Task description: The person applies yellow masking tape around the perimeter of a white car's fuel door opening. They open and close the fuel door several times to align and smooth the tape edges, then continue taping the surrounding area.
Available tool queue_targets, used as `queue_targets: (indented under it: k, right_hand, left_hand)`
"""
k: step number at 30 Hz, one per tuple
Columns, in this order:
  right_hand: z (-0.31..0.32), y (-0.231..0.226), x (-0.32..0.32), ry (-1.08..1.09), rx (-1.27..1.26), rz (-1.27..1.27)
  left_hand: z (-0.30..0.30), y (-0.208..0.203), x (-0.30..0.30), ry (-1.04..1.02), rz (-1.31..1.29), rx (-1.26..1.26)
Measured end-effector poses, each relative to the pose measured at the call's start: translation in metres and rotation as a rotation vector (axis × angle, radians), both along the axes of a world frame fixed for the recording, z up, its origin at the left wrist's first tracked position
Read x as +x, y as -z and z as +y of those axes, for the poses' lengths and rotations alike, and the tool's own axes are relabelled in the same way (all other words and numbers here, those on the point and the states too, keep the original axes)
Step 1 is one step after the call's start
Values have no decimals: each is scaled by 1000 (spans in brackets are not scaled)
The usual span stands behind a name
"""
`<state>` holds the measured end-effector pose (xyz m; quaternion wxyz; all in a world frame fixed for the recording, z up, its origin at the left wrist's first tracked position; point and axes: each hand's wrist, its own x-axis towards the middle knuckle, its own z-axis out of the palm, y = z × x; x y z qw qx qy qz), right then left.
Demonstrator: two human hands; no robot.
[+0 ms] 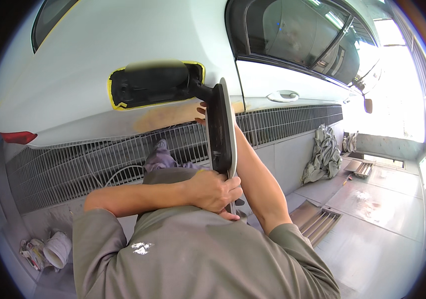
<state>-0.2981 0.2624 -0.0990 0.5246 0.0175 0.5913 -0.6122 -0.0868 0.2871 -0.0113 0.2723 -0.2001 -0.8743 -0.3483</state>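
An open fuel flap [221,129] stands out from the side of a pale car, its black inner face and light rim seen nearly edge-on. A black hinge arm [201,90] joins it to the dark filler recess [145,85], which is edged with yellow masking tape. My left hand [212,192] is closed on the flap's near end, fingers wrapped round its edge. My right hand [201,113] reaches behind the flap; only its spread fingertips show past the hinge side, and the palm is hidden. Below the recess runs a tan patch [165,117] on the body panel.
A long floor grating [73,172] lies beside the car. Crumpled grey sheeting [322,154] is heaped to the right, near slatted panels [317,223] on the floor. A white bucket [57,248] stands low at the left. The car door handle [283,96] sits right of the flap.
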Motion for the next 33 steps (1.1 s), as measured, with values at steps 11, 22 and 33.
queue_targets:
  k: [11, 22, 33]
  right_hand:
    - [18, -28, 13, -34, 25, 43]
    - [76, 14, -10, 51, -97, -92]
    - [259, -60, -106, 402, -392, -47]
  left_hand:
    - [21, -2, -3, -54, 33, -40]
    - [54, -8, -16, 57, -63, -53]
    - [84, -91, -31, 180, -5, 216]
